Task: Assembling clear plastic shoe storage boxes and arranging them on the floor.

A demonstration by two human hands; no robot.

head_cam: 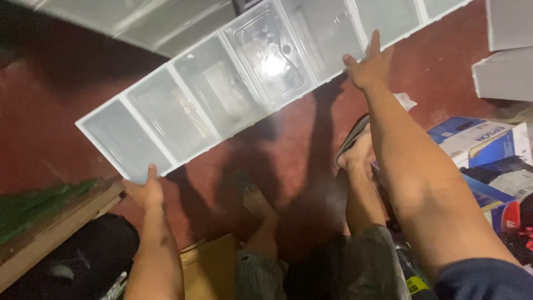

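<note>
While both arms stretched forward, left hand (145,191) gripped lower-left end of clear plastic drawer unit (222,94); right hand (369,66) pressed open-fingered on upper-right edge. Unit held above red floor (50,128), long axis lower-left to upper-right.

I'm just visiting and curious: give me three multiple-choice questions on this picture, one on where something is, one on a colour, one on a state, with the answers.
1. Where is the left hand on the long row of clear plastic bins?
A. At its near lower end
B. Inside the middle bin
C. On the blue and white box

2. What colour is the floor under the bins?
A. White
B. Dark red
C. Yellow

3. How does the right hand meet the row?
A. Closed in a fist, far from it
B. Open, fingers spread against its edge
C. Holding a cup

Answers:
1. A, the thumb lies on the corner of the end bin.
2. B, the floor shows dark red around the shadows.
3. B, the palm is open and the fingers reach onto the white frame.
</note>
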